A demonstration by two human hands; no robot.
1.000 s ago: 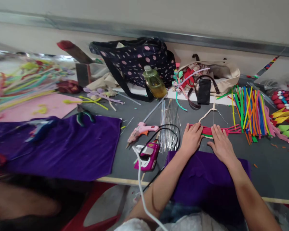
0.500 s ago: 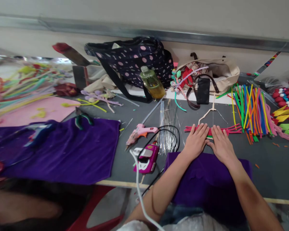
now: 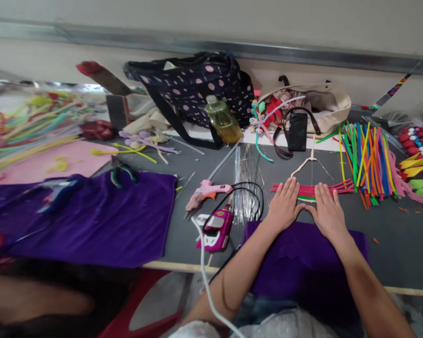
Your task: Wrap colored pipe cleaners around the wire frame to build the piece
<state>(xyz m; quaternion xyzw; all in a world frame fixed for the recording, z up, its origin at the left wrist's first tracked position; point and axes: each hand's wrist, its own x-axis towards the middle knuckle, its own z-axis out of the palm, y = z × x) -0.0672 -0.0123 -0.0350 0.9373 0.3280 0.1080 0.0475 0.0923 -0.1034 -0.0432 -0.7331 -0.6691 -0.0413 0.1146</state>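
Note:
A bundle of pink-red strips [image 3: 306, 190] lies crosswise on the grey table, with a green strip [image 3: 306, 198] and a pale edge showing just below it. My left hand [image 3: 284, 205] rests flat over the left part of the bundle, fingers stretched. On the right part lies my right hand [image 3: 327, 209], also flat with its fingers extended; the two thumbs meet in the middle. Beyond the fingers is a cream-wrapped wire piece [image 3: 305, 164] with bare thin wires. Under my forearms a folded purple towel [image 3: 303, 253] hangs over the table edge.
Left of my hands are a pink glue gun [image 3: 207, 190], a magenta device [image 3: 216, 230] with cables, and thin wires [image 3: 246, 197]. Colourful strips [image 3: 370, 162] lie right. Behind stand a bottle [image 3: 223, 119], a phone [image 3: 298, 132] and bags. Another person's limb [image 3: 35, 300] is at lower left.
My hands have moved apart along the strips, the left to the left and the right to the right, uncovering the bundle's middle. The thumbs now touch.

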